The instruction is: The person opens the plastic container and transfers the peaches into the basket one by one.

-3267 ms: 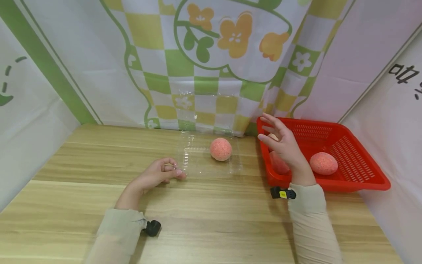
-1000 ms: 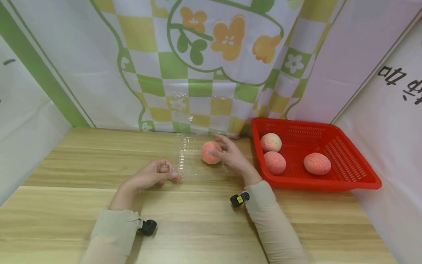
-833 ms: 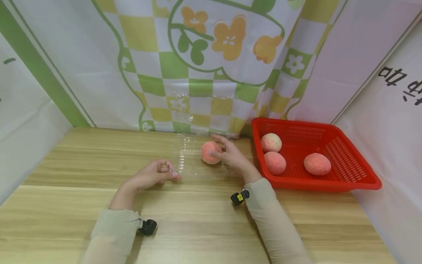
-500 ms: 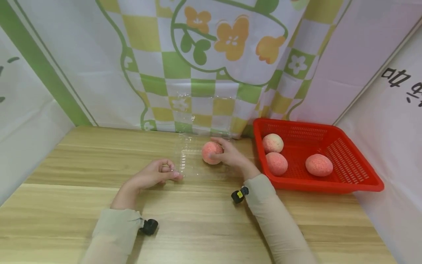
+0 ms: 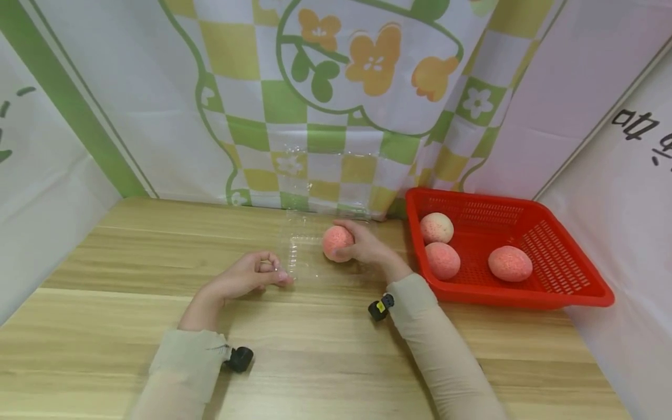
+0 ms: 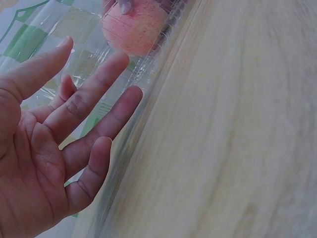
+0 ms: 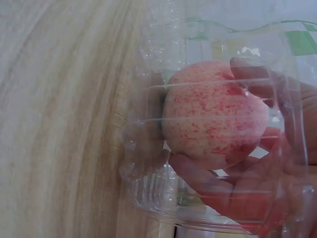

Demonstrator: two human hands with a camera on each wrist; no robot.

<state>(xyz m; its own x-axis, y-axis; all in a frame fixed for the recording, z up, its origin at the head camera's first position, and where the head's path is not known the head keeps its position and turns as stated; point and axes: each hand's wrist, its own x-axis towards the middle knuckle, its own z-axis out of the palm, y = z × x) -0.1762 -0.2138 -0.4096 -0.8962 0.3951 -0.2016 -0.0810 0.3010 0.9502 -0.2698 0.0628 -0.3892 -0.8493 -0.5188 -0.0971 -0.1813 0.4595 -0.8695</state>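
Right hand [image 5: 367, 248] has its fingers [image 7: 208, 181] curled round one pink speckled peach [image 5: 337, 242], gripping it inside the clear plastic clamshell box [image 5: 315, 262] at frame centre, just left of the red basket [image 5: 556, 274]. Left hand [image 5: 247, 280] rests on the wooden worktop [image 5: 315, 350] at the box's left edge; the head view shows its fingers loosely curled with thumb and forefinger tips close, the left wrist view shows them fairly straight against the plastic rim, holding nothing that can be made out. Progress, judging by layout: one peach is in the box, three more peaches [image 5: 443, 259] sit in the basket at right, and the box lid stands open against the checked backdrop [image 5: 336, 116], so most of the packing looks undone. Whether the gripped peach is resting on the box floor or just off it cannot be told. The peach looks round, matte, pale pink with red flecking, likely a foam or plastic dummy; no dents visible. The box is thin, glossy, ribbed at its edge, hard to outline.
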